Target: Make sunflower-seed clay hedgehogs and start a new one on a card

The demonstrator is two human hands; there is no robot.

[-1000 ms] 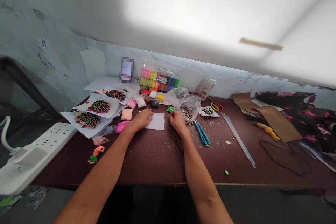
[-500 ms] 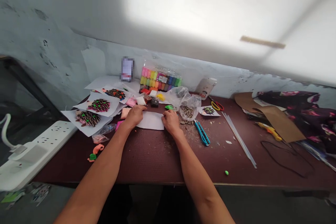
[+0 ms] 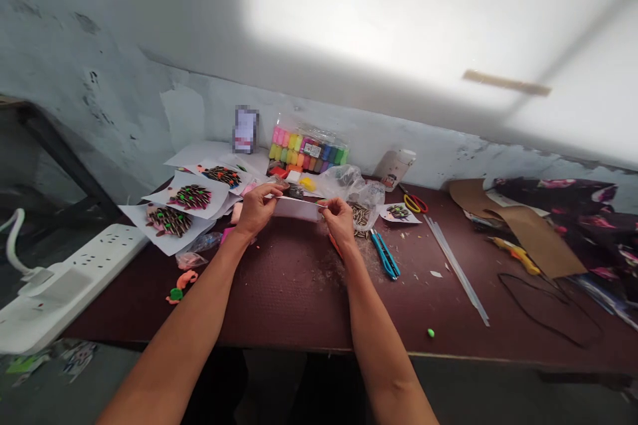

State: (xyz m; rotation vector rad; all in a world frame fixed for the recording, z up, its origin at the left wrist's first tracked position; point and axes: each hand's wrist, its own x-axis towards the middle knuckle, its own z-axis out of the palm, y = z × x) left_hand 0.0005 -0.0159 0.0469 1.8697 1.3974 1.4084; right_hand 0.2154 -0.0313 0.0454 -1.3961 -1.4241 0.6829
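Note:
A small white sheet of paper [image 3: 298, 209] is held up above the dark red table [image 3: 294, 299], tilted so that its top edge faces me. My left hand [image 3: 259, 207] pinches its left end between thumb and fingers. At the other end, my right hand [image 3: 337, 216] grips the paper the same way. Behind the hands lie lumps of coloured clay, among them a yellow one [image 3: 307, 184]. A clear plastic bag with striped seeds [image 3: 359, 214] is just right of my right hand. Something orange [image 3: 335, 246] shows beside my right wrist.
Papers with seed-covered hedgehogs [image 3: 191, 197] lie left; a power strip [image 3: 74, 279] borders them. Right are a blue cutter [image 3: 385, 255], scissors [image 3: 415, 203], clear sticks [image 3: 458, 272] and a yellow glue gun [image 3: 516, 254]. Clay packs [image 3: 309, 149] and a white cup [image 3: 397, 168] stand behind.
Both hands have lifted the white paper off the table and tilted it. My right hand has shifted slightly right, and the orange item beside its wrist now shows.

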